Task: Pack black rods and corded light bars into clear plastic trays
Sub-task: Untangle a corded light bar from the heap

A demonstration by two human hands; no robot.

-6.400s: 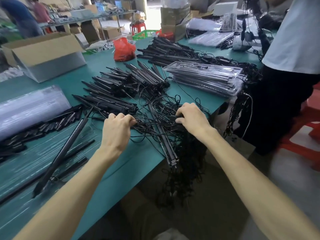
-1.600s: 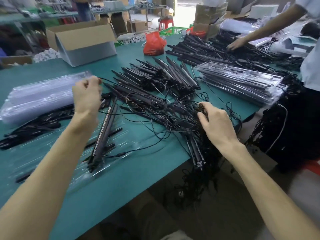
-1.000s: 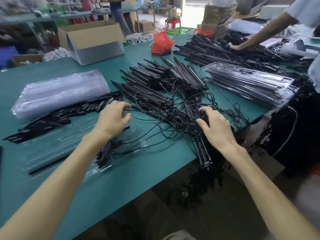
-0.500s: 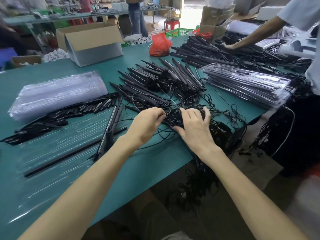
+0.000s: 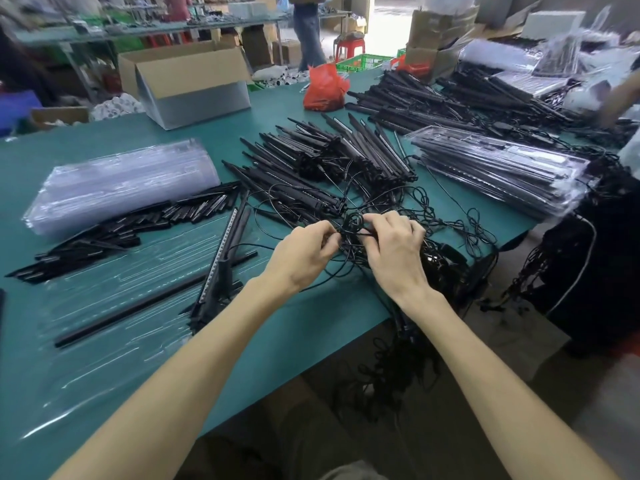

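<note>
**A:** While we're leaning over the near edge of the green surface (image 5: 311, 344), both our hands meet at the cord tangle (image 5: 353, 226). Our left hand (image 5: 301, 258) has its fingers curled, pinching a thin black cord. Our right hand (image 5: 394, 251) is curled over the same little coil and pinches it too. More cords spill over the edge under our right wrist.

**B:** Ok, and the stuff we're packing?

**A:** Just left of our left hand, one light bar (image 5: 224, 252) lies slanted across a flat clear tray (image 5: 86, 341), with a long black rod (image 5: 149, 303) lying in that tray too. Past that we've got a row of short black rods (image 5: 121, 230) against a stack of empty trays (image 5: 121, 187).

**B:** And further out?

**A:** A heap of corded light bars (image 5: 329, 157) sits beyond our hands, with filled trays (image 5: 495, 171) stacked to its right. A red bag (image 5: 325, 88) and an open cardboard box (image 5: 190, 77) are way at the back.
</note>
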